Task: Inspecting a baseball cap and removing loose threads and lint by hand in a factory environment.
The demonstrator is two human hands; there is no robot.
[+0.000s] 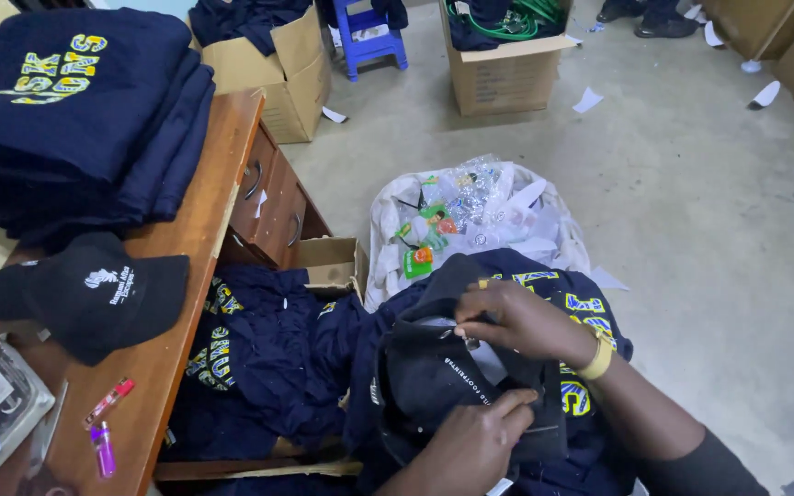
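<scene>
Both hands — left (470,445), right (521,321) — grip the dark cap (443,367) held between them.

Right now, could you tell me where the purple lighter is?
In the head view, the purple lighter lies at lower left on the wooden desk, beside a red lighter and below the black cap.

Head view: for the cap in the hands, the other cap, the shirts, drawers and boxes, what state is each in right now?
Dark cap: turned inside out, held by both hands.
Left hand: pinching the cap's lower edge.
Right hand: fingers at the cap's inner label.
Black cap: lying flat on the desk.
Navy shirts: folded, stacked.
Desk drawers: shut.
Cardboard boxes: open, holding dark clothes.
White bag: open, full of plastic waste.
</scene>
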